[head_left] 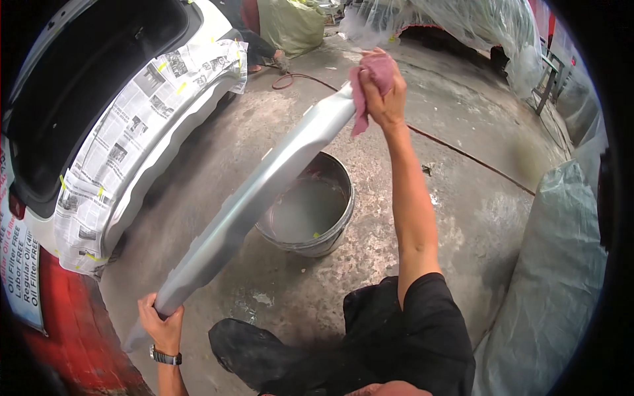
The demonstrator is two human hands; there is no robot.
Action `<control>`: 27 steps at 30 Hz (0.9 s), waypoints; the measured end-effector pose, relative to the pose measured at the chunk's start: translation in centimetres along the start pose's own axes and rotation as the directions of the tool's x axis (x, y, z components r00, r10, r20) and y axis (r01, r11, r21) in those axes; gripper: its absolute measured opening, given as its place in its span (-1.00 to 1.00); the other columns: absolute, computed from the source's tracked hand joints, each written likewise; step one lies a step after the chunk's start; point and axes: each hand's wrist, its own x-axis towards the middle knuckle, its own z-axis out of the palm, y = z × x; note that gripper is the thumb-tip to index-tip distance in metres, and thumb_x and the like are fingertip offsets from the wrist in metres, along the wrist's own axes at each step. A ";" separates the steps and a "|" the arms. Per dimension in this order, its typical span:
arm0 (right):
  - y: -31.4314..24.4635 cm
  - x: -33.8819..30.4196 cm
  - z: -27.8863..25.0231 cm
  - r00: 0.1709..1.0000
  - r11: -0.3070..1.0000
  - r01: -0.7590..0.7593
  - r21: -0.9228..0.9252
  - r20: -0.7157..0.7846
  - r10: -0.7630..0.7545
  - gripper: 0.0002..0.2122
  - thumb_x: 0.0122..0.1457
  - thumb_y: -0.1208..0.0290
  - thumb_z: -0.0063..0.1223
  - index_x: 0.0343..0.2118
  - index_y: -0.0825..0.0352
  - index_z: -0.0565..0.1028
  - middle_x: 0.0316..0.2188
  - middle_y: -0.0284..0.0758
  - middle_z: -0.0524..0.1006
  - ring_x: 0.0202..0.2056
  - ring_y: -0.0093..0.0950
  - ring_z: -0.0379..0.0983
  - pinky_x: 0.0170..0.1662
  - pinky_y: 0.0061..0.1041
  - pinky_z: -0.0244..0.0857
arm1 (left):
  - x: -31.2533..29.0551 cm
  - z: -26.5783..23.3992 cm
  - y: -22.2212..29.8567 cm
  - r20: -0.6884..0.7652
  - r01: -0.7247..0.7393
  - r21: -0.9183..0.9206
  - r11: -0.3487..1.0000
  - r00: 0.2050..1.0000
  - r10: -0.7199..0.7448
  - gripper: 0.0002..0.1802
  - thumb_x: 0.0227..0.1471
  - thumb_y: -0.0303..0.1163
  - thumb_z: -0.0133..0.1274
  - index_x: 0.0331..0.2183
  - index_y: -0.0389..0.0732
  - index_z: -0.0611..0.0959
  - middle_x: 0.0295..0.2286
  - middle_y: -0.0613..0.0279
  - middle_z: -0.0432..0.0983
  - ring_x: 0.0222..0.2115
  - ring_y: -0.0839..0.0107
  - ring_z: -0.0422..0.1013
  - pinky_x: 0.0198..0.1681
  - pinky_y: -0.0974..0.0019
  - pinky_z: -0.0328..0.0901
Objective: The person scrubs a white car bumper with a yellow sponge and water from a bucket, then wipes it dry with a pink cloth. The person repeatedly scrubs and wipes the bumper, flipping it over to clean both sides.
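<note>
A long silver car trim panel [247, 201] slants across the view from lower left to upper right, held above a bucket. Near its lower end my left hand [160, 323] grips it, thumb on the near edge and fingers mostly behind. At the far upper end my right hand [387, 92] is closed on a pink cloth [370, 82], which lies against the panel's tip. The bucket [343, 228] holds murky grey water [300, 214]; the panel hides part of its left rim.
To the left stands a car's rear [125, 218] with an open trunk, masked with taped newspaper [142, 132]. A dark red hose [469, 158] crosses the concrete floor. Plastic-draped shapes [561, 257] stand at right and far back. Another person's foot [264, 56] shows near a pale green bag [290, 26].
</note>
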 end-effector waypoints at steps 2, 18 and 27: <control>0.7 0.0 -0.6 0.995 0.996 -0.089 0.006 -0.049 0.089 -0.77 0.18 0.28 0.15 -0.30 0.38 0.58 -0.32 -0.22 0.61 -0.20 -0.28 0.53 -0.05 -0.36 0.36 | -0.8 -0.4 -0.5 0.013 0.001 0.009 1.000 1.000 -0.001 -0.37 -0.42 -0.61 0.29 -0.17 -0.22 0.46 -0.33 0.03 0.44 -0.34 0.01 0.40 -0.29 0.05 0.31; -14.5 -3.7 9.7 0.992 0.997 0.051 -0.050 0.117 -0.045 -0.85 0.00 0.34 0.18 -0.40 0.29 0.57 -0.37 -0.22 0.55 -0.12 -0.15 0.49 0.13 -0.01 0.19 | 0.6 1.4 0.5 0.119 0.100 -0.103 0.990 0.989 -0.088 -0.41 -0.38 -0.53 0.28 -0.15 -0.28 0.53 -0.33 0.00 0.49 -0.34 0.03 0.44 -0.26 0.11 0.35; -17.4 -4.5 13.9 0.929 0.932 0.335 0.141 0.118 -0.351 -0.65 -0.23 0.17 0.37 -0.38 0.21 0.55 -0.36 -0.31 0.52 -0.20 -0.25 0.49 0.02 -0.02 0.26 | 0.6 -0.9 -0.1 0.468 0.436 -0.303 0.848 0.843 -0.266 -0.47 -0.41 -0.31 0.34 -0.29 -0.35 0.62 -0.51 0.17 0.49 -0.47 0.40 0.39 -0.32 0.28 0.33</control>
